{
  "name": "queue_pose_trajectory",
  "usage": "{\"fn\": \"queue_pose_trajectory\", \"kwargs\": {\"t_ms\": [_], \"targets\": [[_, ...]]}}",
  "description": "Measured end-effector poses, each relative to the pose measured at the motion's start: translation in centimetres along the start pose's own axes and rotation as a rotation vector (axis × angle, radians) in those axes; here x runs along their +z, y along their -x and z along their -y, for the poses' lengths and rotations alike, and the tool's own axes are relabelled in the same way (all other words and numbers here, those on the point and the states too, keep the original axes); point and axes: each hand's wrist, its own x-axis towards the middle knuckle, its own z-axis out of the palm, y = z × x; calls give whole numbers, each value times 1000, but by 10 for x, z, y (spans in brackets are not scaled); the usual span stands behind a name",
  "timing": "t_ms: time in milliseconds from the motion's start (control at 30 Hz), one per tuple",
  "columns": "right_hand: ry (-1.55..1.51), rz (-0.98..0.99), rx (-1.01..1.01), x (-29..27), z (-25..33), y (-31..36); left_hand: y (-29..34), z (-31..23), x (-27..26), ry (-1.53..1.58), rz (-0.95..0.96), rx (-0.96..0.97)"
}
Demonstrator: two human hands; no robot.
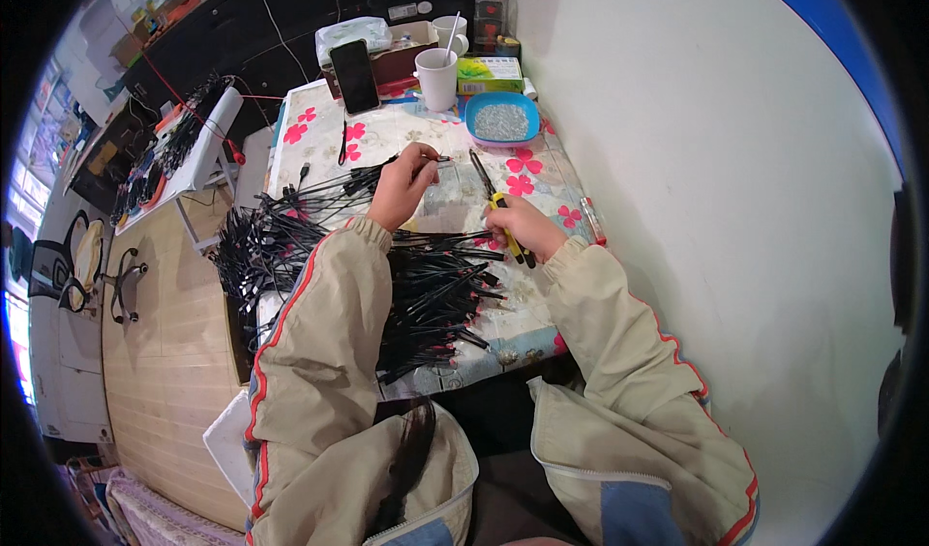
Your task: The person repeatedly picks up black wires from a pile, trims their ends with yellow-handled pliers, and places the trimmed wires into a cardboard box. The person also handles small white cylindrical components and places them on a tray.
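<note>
While the left hand has its fingers pinched on a thin cable end, the right hand wraps its fingers round the yellow-and-black pliers. Slim black cables lie heaped, partly beneath the left sleeve, over the smooth, flower-printed tabletop. Beyond the hands, a round-cornered blue dish holds small, glinting grey bits, and a white mug has a thin stick standing in it.
</note>
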Motion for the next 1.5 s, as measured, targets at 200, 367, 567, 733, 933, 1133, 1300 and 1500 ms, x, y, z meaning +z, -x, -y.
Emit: {"fn": "queue_pose_trajectory", "kwargs": {"t_ms": [200, 367, 567, 733, 933, 1133, 1300, 1500], "targets": [[-38, 34, -43, 25, 7, -3, 28, -27, 5, -185, -119, 168], [105, 57, -76, 31, 10, -4, 37, -39, 7, -182, -77, 128], [234, 17, -126, 30, 7, -6, 34, -39, 8, -227, -74, 186], [265, 50, -73, 27, 8, -6, 33, -35, 9, -253, -80, 196], [-47, 116, 61, 32, 14, 3, 37, -34, 16, -179, -155, 104], [168, -20, -125, 46, 10, 0, 42, -42, 24, -252, -300, 178], [197, -58, -114, 47, -1, -7, 39, -43, 27, -358, -345, 309], [71, -76, -14, 30, -4, -3, 51, -45, 19, -450, -34, 160]]}}
